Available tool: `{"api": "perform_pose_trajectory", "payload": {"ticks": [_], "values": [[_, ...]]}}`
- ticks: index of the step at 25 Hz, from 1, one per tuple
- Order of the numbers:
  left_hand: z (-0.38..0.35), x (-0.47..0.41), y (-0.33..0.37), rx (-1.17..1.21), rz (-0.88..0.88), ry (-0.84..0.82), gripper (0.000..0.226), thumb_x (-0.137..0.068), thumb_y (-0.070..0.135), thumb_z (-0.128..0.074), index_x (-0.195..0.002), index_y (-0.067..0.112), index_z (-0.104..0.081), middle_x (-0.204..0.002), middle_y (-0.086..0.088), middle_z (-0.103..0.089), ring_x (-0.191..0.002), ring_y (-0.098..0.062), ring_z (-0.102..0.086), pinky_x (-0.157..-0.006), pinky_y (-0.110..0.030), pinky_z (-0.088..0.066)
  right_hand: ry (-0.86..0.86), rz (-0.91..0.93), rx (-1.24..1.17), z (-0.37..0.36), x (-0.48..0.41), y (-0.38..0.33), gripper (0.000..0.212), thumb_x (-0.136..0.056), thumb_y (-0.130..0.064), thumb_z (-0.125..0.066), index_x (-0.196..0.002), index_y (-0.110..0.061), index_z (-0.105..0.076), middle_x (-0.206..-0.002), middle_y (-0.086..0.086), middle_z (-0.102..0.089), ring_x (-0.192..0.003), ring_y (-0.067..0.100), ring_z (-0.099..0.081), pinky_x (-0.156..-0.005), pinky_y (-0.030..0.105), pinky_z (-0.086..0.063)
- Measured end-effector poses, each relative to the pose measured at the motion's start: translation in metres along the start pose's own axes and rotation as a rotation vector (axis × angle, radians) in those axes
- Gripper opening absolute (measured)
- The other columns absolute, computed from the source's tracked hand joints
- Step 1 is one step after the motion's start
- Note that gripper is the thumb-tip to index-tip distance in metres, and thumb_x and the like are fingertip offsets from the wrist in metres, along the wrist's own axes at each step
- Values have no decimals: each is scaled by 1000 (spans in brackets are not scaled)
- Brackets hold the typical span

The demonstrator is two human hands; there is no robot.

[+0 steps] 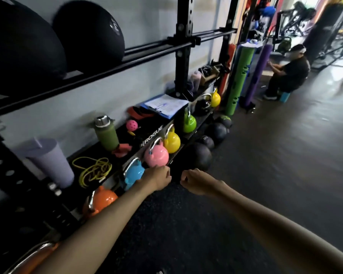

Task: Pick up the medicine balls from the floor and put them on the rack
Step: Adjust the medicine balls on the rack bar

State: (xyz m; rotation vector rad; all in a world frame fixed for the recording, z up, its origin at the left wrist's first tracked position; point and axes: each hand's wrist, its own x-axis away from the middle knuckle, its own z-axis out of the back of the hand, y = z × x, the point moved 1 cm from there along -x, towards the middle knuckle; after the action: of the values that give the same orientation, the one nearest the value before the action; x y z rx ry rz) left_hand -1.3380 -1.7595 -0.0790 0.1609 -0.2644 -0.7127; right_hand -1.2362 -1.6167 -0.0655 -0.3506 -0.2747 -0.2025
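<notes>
left hand and right hand reach forward, fingers curled, holding nothing. two medicine balls sit on the rack at upper left; several floor balls at centre still wait.

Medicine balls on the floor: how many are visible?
4, lined along the kettlebell shelf: nearest large ball, small ball, next ball, green-marked farthest ball. More may be hidden.

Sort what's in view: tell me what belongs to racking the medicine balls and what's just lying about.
Job: medicine balls on the floor, rack rails, balls already racked.
Lying about: pink kettlebell, green bottle, clipboard, yellow cord, lilac tumbler.
</notes>
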Motion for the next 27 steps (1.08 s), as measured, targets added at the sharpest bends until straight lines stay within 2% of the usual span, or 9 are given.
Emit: {"api": "perform_pose_trajectory", "payload": {"ticks": [4, 7, 10, 13, 18, 21, 27], "values": [[-56, -57, 4, 22, -29, -226, 29, -96, 39, -52, -114, 18, -64, -124, -13, -63, -116, -35, -60, -94, -40, -48, -123, -182, -52, -40, -41, 45, 27, -101, -23, -41, -106, -11, -64, -109, 12, -68, -98, 31, -66, -71, 37, -48], [-85, -85, 5, -8, -63, -364, 32, -98, 39, -50, -119, 17, -62, -127, -13, -61, -115, -34, -59, -96, -41, -48, -192, -297, -118, -57, -59, 66, 28, -101, -19, -39, -112, -7, -63, -116, 14, -67, -100, 32, -67, -77, 42, -53], [-119, -120, 8, -36, -99, -502, 32, -99, 38, -50, -118, 16, -61, -124, -10, -62, -112, -31, -61, -94, -41, -49, -220, -376, -180, -68, -75, 94, 31, -104, -20, -40, -115, -5, -64, -114, 13, -67, -100, 30, -67, -75, 40, -52], [-142, -158, 14, -62, -109, -600, 32, -98, 39, -50, -118, 17, -61, -124, -8, -62, -111, -30, -61, -94, -41, -49, -259, -433, -219, -77, -91, 128, 32, -105, -21, -42, -120, -4, -64, -118, 14, -66, -106, 30, -66, -83, 40, -55], [-161, -237, 37, -66, -101, -658, 29, -97, 38, -49, -115, 19, -62, -123, -7, -63, -110, -29, -61, -93, -40, -48, -326, -499, -300, -79, -134, 203, 27, -104, -25, -45, -115, -12, -65, -112, 7, -68, -93, 19, -66, -72, 31, -51], [-164, -300, 60, -43, -77, -670, 28, -97, 37, -49, -113, 19, -63, -121, -7, -62, -110, -29, -61, -92, -39, -47, -331, -481, -350, -67, -172, 263, 28, -104, -25, -44, -114, -11, -66, -105, 5, -66, -91, 20, -65, -70, 31, -49], [-166, -407, 100, 54, 104, -655, 23, -95, 37, -50, -106, 23, -64, -115, -5, -66, -105, -26, -63, -89, -37, -49, -411, -418, -352, -24, -241, 370, 28, -104, -23, -43, -113, -7, -64, -113, 14, -68, -101, 31, -67, -76, 37, -51]]}}
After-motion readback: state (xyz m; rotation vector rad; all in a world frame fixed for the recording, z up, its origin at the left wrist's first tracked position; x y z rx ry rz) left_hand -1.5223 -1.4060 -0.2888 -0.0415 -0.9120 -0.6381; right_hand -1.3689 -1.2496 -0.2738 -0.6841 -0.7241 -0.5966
